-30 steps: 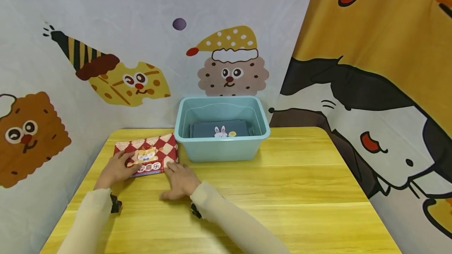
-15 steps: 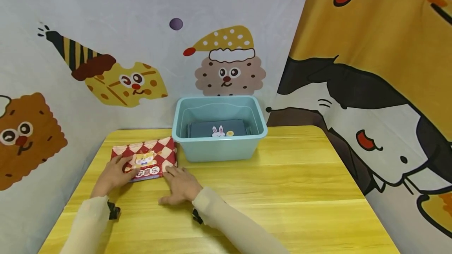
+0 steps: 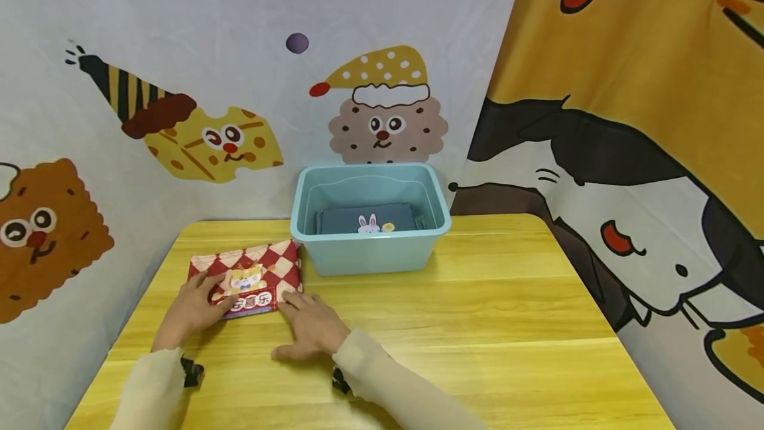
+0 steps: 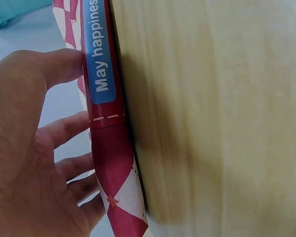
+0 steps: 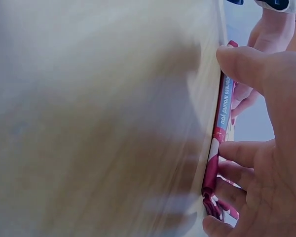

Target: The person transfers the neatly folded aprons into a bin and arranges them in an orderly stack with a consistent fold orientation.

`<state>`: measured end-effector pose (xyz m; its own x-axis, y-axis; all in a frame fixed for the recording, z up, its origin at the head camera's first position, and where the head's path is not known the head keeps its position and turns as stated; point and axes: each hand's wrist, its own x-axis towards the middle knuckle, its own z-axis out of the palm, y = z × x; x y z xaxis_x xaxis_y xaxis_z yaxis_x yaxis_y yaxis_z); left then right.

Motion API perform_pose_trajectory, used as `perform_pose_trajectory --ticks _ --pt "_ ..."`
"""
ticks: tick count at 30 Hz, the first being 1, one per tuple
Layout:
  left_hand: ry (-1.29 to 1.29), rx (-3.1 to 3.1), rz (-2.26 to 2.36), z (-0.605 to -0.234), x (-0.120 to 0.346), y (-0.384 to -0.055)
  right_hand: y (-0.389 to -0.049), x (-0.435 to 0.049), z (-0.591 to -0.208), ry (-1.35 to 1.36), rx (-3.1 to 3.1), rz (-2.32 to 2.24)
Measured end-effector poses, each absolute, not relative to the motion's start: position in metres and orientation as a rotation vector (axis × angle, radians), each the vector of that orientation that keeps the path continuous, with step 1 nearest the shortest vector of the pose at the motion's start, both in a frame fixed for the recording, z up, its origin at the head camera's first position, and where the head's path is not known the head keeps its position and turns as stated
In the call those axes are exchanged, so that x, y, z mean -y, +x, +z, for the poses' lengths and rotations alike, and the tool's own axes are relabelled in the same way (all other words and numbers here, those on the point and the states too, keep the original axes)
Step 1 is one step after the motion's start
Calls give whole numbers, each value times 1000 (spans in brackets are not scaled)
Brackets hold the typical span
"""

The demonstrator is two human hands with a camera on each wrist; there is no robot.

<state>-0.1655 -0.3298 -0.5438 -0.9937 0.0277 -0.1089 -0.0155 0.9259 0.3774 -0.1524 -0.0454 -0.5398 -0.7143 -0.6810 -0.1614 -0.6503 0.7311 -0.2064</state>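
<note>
A folded cloth (image 3: 280, 267) with red and cream diamonds, a cartoon animal and white lettering lies flat on the left of the table. On its left front part rest the fingers of my left hand (image 3: 193, 310), spread and relaxed. My right hand (image 3: 313, 327) touches the front right corner with its fingertips, its thumb out on the wood. In the left wrist view, the cloth's thick folded edge (image 4: 111, 153) shows a blue strip with English words, and the left thumb is at that edge. The right wrist view shows the right fingers (image 5: 237, 153) laid over the same edge.
A light blue plastic bin (image 3: 370, 254) stands at the back of the table, just right of the cloth. Inside it lies a folded dark blue-grey cloth (image 3: 340, 219) with a rabbit print. Behind the wooden table (image 3: 477, 337) hangs a cartoon-printed curtain (image 3: 239, 5).
The checkered cloth has slid a little toward the front of the table, with both hands moving along on it. The bin stays in its place; the head view has shifted slightly.
</note>
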Motion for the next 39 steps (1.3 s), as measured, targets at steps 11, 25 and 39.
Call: perform_pose_trajectory --ticks 11,25,39 --pt "18 -2974 583 -540 324 -160 -146 37 -535 -1050 -2701 -245" --pt "25 -2992 572 -541 320 -145 -134 30 -543 -1102 -2706 -247" --pt "19 -3007 572 -543 306 -122 -113 16 -544 -1139 -2706 -199"
